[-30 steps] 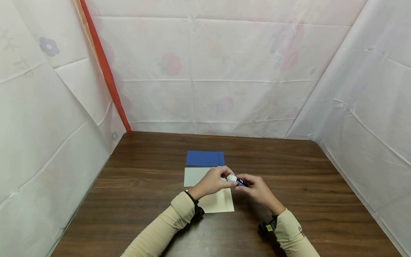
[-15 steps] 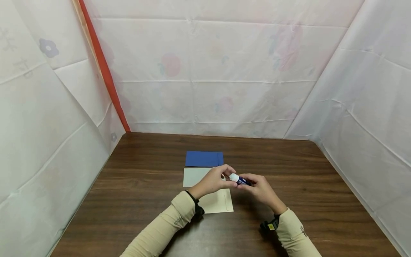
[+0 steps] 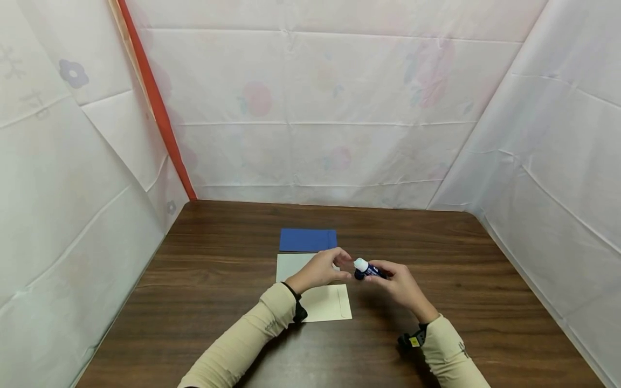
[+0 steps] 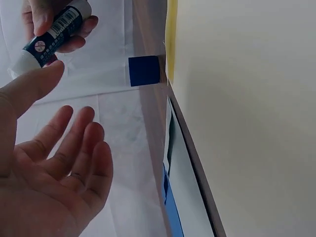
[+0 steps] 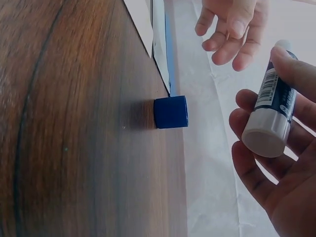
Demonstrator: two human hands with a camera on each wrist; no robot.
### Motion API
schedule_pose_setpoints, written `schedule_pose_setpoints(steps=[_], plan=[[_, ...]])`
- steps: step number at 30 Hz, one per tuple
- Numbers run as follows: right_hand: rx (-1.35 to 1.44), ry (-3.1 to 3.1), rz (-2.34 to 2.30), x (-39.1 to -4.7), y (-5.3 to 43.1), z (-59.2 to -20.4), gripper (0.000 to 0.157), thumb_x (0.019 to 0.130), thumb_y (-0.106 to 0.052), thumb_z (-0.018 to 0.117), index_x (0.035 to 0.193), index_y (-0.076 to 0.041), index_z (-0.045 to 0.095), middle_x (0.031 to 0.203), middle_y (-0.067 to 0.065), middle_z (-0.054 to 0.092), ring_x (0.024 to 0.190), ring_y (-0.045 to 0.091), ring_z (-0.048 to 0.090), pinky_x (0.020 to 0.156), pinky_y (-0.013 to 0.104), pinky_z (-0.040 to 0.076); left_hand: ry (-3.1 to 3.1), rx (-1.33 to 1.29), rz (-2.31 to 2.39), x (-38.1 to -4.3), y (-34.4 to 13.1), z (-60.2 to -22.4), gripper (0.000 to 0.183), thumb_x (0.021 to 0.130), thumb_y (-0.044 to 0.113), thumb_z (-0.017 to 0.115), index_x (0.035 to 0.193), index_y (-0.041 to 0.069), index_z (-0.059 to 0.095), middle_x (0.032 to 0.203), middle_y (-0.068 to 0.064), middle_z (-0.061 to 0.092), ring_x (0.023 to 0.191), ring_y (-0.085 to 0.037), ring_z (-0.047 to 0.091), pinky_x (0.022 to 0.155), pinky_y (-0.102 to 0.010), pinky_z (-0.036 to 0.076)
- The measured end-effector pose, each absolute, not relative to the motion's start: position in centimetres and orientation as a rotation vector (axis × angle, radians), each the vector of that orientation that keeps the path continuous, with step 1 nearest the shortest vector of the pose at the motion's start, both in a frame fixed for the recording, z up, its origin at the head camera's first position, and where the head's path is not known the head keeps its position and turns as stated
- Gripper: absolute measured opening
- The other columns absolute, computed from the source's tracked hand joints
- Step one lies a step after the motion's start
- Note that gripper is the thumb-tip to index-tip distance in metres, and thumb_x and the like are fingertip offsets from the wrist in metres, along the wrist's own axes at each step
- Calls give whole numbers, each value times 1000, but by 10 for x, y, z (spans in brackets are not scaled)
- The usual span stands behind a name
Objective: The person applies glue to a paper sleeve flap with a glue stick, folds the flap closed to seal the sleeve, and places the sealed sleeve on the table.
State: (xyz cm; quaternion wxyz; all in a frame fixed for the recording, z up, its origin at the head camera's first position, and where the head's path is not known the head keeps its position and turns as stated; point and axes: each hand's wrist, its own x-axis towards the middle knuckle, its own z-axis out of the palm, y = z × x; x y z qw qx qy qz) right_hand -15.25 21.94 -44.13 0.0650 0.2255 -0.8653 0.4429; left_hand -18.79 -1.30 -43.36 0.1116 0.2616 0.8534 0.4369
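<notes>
My right hand holds a glue stick, a dark blue tube with white ends and a barcode label. Thumb and fingers wrap its barrel in the right wrist view, and its uncapped white end tilts up toward my left hand. That left hand holds nothing; its fingers are loosely bent and spread, a small gap from the glue stick in the head view. A dark blue cap stands on the table just below the glue stick.
Three envelopes lie in a column on the brown wooden table: blue at the back, pale grey-green in the middle, cream in front. My left forearm and hand partly cover the nearer two. White curtains surround the table.
My right hand has moved right with the glue stick, away from my left hand. A gap has opened between the left fingers and the white end, and the blue cap has come into sight.
</notes>
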Motion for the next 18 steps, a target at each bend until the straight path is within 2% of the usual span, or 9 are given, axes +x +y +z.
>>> schedule_pose_setpoints(steps=[10,18], plan=[[572,-2623,1344,-152,226,-445,29,83,-13,77,109,-3,71,98,12,73,80,3,58,68,22,50,2533,697,1156,-191,-5,-437,41,86,20,74,122,6,61,121,-9,65,107,-23,63,86,-35,53],[573,-2635,1337,-151,229,-446,31,83,-18,77,111,-5,71,99,10,73,79,4,58,68,22,50,2561,704,1084,-196,3,-441,40,87,19,73,122,5,61,117,-10,66,106,-22,64,86,-34,53]])
